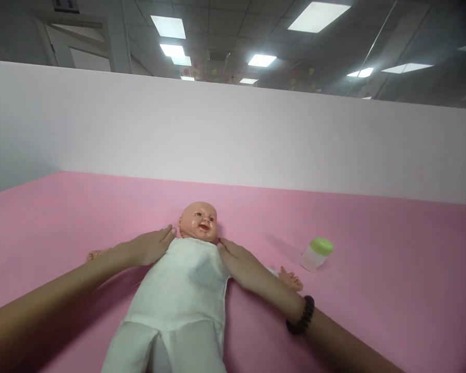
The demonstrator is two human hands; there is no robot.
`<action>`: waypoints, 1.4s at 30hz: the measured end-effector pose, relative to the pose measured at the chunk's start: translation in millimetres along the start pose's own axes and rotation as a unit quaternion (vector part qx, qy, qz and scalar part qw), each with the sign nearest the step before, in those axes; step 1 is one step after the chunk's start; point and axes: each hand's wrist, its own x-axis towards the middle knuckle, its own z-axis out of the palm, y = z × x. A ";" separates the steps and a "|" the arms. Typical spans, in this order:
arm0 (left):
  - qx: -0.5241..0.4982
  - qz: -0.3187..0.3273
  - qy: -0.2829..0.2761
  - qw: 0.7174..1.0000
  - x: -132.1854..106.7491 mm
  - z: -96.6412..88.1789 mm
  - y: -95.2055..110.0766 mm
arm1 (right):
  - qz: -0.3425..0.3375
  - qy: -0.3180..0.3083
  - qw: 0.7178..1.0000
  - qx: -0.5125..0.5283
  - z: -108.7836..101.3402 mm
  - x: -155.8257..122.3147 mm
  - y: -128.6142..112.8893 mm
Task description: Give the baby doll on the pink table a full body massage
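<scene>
A baby doll in a white garment lies on its back on the pink surface, head toward the far wall. My left hand rests flat on the doll's shoulder on the left side, fingers stretched out. My right hand lies flat on the doll's other shoulder and upper arm, fingers together and extended; a dark bead bracelet circles that wrist. The doll's small hands stick out from under my forearms on both sides.
A small translucent bottle with a green cap lies tilted on the pink surface to the right of the doll. A pale partition wall stands behind, with ceiling lights above it.
</scene>
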 end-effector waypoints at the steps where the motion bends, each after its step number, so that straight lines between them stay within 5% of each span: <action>1: -0.009 -0.013 0.019 1.000 -9.8 5.1 4.9 | 0.011 0.000 1.000 0.000 3.6 -7.5 -2.0; 5: -0.003 0.014 0.092 0.996 -29.4 22.4 12.7 | 0.008 0.011 0.999 -0.042 22.2 -24.4 7.6; 14: 0.078 0.244 0.276 0.926 -31.0 53.9 -13.8 | -0.077 0.053 0.972 -0.214 36.7 -9.7 56.1; 21: 0.055 0.426 0.196 0.881 -29.6 44.1 -8.5 | -0.051 0.124 0.944 -0.300 29.6 17.0 73.2; 25: 0.073 0.369 0.159 0.913 -28.0 40.8 -2.6 | -0.068 0.160 0.921 -0.348 -2.9 12.3 81.2; 30: 0.068 0.310 0.139 0.938 -27.2 41.0 2.5 | -0.069 0.344 0.864 -0.362 -54.9 -20.5 110.9; 33: 0.063 0.286 0.133 0.947 -26.3 38.1 2.6 | 0.020 0.430 0.852 -0.297 -65.4 -43.3 139.2; 36: 0.044 0.243 0.123 0.961 -29.9 29.9 8.6 | 0.131 0.436 0.877 -0.153 -62.5 -55.6 164.5; 40: -0.173 0.153 0.091 0.969 -40.5 17.8 48.8 | 0.260 0.375 0.884 0.098 -55.7 -51.4 171.0; 42: -0.382 0.148 0.056 0.911 -42.8 18.1 83.5 | 0.251 0.397 0.874 0.128 -51.8 -49.1 157.5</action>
